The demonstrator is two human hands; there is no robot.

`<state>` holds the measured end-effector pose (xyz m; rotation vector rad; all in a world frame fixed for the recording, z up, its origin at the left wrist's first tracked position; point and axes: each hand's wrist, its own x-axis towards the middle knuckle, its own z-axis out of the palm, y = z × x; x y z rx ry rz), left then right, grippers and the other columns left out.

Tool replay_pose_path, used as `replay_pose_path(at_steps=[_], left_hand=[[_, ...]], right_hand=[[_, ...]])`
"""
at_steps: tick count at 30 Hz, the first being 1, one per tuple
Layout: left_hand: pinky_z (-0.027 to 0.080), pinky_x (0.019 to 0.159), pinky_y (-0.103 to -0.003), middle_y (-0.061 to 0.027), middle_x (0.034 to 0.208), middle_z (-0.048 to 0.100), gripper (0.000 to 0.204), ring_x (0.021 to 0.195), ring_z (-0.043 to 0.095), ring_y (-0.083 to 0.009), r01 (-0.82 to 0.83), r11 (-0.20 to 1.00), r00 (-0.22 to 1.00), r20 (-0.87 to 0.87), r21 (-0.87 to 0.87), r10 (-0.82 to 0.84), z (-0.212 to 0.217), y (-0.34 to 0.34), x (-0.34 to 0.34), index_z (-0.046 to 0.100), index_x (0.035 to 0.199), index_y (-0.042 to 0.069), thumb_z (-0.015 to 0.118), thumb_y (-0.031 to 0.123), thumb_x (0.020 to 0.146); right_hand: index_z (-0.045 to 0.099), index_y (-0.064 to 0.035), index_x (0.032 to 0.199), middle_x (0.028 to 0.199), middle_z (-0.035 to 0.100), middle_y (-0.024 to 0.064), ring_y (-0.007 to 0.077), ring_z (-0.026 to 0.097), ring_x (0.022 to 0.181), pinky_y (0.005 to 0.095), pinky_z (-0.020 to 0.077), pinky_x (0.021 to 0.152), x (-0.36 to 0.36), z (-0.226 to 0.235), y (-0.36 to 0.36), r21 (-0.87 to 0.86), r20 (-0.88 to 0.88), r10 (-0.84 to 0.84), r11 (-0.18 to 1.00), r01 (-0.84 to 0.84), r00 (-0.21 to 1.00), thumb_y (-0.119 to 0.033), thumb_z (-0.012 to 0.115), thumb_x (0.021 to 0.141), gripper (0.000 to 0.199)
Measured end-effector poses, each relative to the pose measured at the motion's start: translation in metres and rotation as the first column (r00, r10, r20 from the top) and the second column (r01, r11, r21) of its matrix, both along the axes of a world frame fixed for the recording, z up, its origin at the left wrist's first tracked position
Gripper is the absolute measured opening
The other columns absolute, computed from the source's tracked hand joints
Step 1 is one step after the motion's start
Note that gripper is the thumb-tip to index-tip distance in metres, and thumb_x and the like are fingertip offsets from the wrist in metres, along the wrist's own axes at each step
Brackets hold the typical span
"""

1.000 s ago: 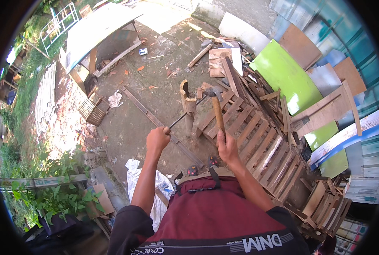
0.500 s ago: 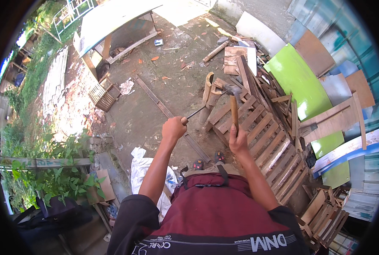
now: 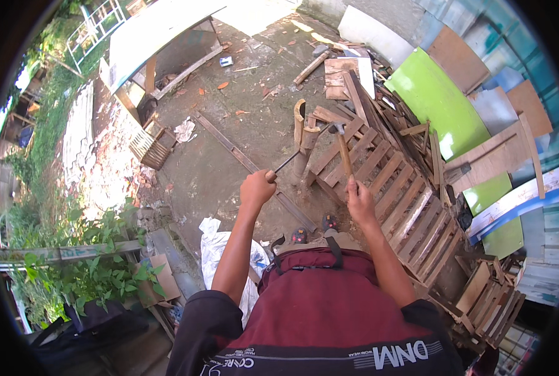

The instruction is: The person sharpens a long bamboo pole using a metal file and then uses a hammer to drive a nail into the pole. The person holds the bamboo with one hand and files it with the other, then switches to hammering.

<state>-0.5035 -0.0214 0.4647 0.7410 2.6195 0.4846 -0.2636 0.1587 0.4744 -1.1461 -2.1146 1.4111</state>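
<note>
Pallet (image 3: 386,188), slatted wood, right of centre, lying flat among stacked boards; judged heavy, stiff, rough with splinters. A split upright piece of wood (image 3: 303,135) stands at its upper-left corner, just above centre.

Green panel (image 3: 433,100), upper right, leaning among plywood sheets.

White-topped table (image 3: 160,25), upper left, over bare concrete ground (image 3: 229,125).

Hammer (image 3: 342,150), wooden handle, metal head raised at centre over the pallet's corner. Judged top-heavy and rigid; best held low on the handle, where the right hand (image 3: 360,202) is clamped around it.

Metal rod (image 3: 289,161), thin, dark, probably a chisel or pry bar, its tip against the upright piece. Judged hard, slim and liable to slip; best gripped at the near end, where the left hand (image 3: 256,188) is closed tight on it.

Hands stand apart, each on its own tool.

Against the frame half a second earlier: both hands sit slightly lower in the picture, and the hammer head is closer to the upright wood.
</note>
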Motion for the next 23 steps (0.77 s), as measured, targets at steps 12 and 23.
replay_pose_path(at_steps=[12,23], left_hand=[[0.051,0.074,-0.045,-0.0261,0.081,0.069,0.051,0.081,0.07,-0.0389,-0.01,0.973,0.966,0.252,0.23,-0.049,-0.022,0.05,0.038,0.068,0.09,-0.006,0.075,0.043,0.081],[0.051,0.068,-0.042,-0.0154,0.074,0.069,0.044,0.067,0.067,-0.0274,-0.138,0.891,0.99,0.086,0.432,0.112,0.009,0.12,-0.046,0.071,0.093,-0.004,0.075,0.039,0.087]], right_hand=[[0.069,0.0028,0.089,0.08,0.068,0.0259,0.0446,0.068,0.088,0.0507,0.0495,0.077,0.124,-0.127,-0.057,-0.162,0.352,-0.442,0.839,0.519,0.825,-0.06,0.038,0.101,0.071],[0.069,0.0004,0.111,0.099,0.069,0.0305,0.0479,0.064,0.105,0.0522,0.0487,0.091,0.17,-0.118,-0.043,-0.124,0.379,-0.553,0.764,0.633,0.742,-0.065,0.042,0.097,0.072]])
